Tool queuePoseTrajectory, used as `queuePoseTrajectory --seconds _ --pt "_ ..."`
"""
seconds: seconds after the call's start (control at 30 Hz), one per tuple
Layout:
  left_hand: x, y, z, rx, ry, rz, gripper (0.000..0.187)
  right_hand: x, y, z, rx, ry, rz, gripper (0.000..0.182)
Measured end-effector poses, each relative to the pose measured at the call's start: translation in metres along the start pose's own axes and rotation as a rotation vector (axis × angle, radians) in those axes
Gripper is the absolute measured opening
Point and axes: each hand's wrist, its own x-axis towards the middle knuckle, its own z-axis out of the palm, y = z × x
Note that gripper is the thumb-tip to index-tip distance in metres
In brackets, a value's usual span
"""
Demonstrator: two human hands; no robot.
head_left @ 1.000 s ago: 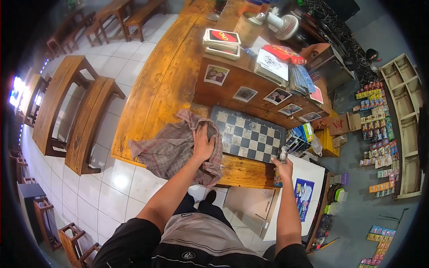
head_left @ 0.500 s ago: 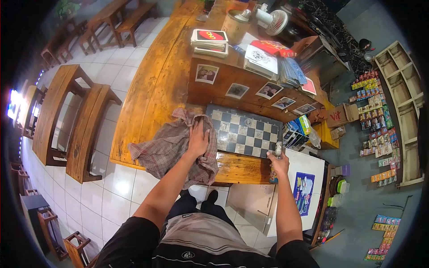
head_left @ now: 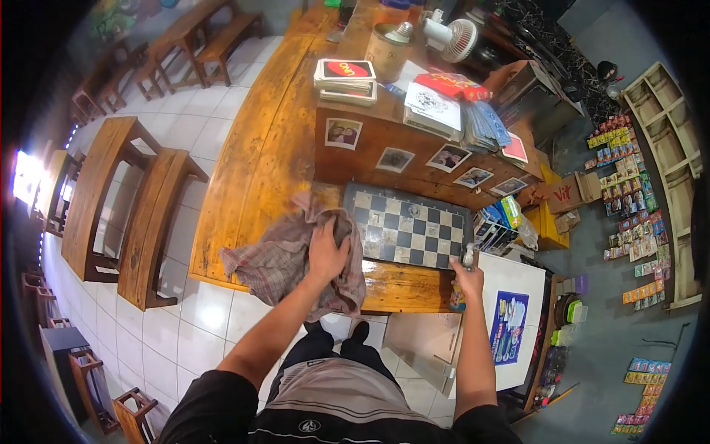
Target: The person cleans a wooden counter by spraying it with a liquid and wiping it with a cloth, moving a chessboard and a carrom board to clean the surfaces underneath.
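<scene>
My left hand [head_left: 328,253] lies on a checked, brownish-pink cloth [head_left: 274,251], its fingers stretched out over the fabric. The bunched cloth rests on the wooden counter [head_left: 255,159], and its lower part hangs past the front edge. In my right hand [head_left: 469,281] is a spray bottle [head_left: 456,300], gripped round the neck near the counter's right end; the fingers hide much of it. Between my hands, a worn black-and-white chessboard [head_left: 414,226] lies flat against the raised ledge, left of the bottle.
On the ledge [head_left: 355,118] are UNO cards [head_left: 346,72], a stack of papers [head_left: 431,111], a tin [head_left: 386,52] and a small fan [head_left: 451,33]. Wooden benches [head_left: 151,222] stand on the tiled floor at left. A white surface [head_left: 481,340] adjoins the right; sachets [head_left: 629,192] hang on the wall.
The whole view has shifted slightly down and right. The cloth's upper corner has folded lower under my left hand. My right hand still grips the spray bottle beside the chessboard.
</scene>
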Motion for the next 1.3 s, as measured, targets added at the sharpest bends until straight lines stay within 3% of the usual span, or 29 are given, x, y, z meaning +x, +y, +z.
queuePoseTrajectory --seconds 0.07,0.2,0.37,0.53,0.67,0.8,0.83,0.97,1.07,1.23,1.3 --pt "-0.016 0.019 -0.008 -0.065 -0.06 -0.261 0.063 -0.002 0.006 -0.001 0.114 -0.048 0.089 0.047" --pt "-0.012 0.023 0.0 -0.228 0.065 -0.293 0.071 0.002 0.008 -0.004 0.256 -0.01 0.131 0.051" --pt "0.006 0.029 -0.007 -0.097 -0.062 -0.524 0.08 -0.002 0.01 0.005 0.429 0.047 0.167 0.049" --pt "0.008 0.032 -0.013 -0.091 -0.061 -0.469 0.078 0.0 0.01 0.01 0.499 0.082 0.143 0.042" --pt "0.0 0.022 -0.012 0.014 -0.026 -0.355 0.072 0.0 0.032 0.009 0.36 0.046 0.072 0.039" --pt "-0.027 0.016 -0.02 -0.119 -0.078 -0.269 0.054 -0.01 0.043 0.011 0.366 0.065 -0.017 0.039" --pt "-0.033 0.027 -0.024 -0.116 -0.077 -0.334 0.047 -0.013 0.046 0.011 0.45 0.061 -0.002 0.038" --pt "-0.046 0.034 -0.013 -0.222 0.0 -0.345 0.063 -0.007 0.054 0.008 0.477 0.021 0.057 0.038" --pt "-0.038 0.039 -0.006 -0.158 0.165 -0.332 0.054 -0.006 0.034 -0.001 0.484 -0.03 0.1 0.038" --pt "-0.014 0.039 0.001 0.123 0.035 -0.576 0.07 -0.006 0.043 -0.003 0.63 -0.067 0.154 0.038" --pt "-0.011 0.046 0.006 0.164 0.092 -0.606 0.072 -0.006 0.038 -0.007 0.637 -0.114 0.173 0.041"
